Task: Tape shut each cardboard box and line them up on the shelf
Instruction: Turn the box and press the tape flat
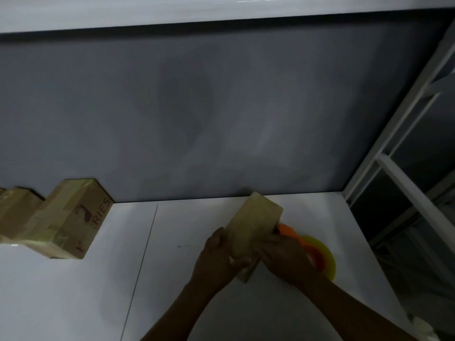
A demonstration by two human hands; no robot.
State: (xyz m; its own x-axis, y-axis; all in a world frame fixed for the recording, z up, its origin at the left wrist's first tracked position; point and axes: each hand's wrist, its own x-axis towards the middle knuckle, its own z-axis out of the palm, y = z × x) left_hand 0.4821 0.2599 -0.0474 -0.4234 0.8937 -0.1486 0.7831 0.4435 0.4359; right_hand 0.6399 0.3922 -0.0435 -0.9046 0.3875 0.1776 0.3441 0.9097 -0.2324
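A small cardboard box point(254, 222) stands tilted on the white shelf surface point(73, 291), wrapped in glossy tape. My left hand point(218, 259) grips its near left side. My right hand point(286, 258) presses against its near right corner and seems to hold an orange tape dispenser point(312, 249) with a yellow-green roll; the dispenser is partly hidden behind the hand. Two taped boxes stand at the left against the grey wall: a larger printed one point(73, 217) and a smaller one point(17, 212) cut off by the frame edge.
A grey back wall point(221, 107) rises behind the shelf. A thin seam point(140, 267) runs across the white surface. White shelf uprights and rails point(406, 180) stand at the right, beyond the surface's right edge.
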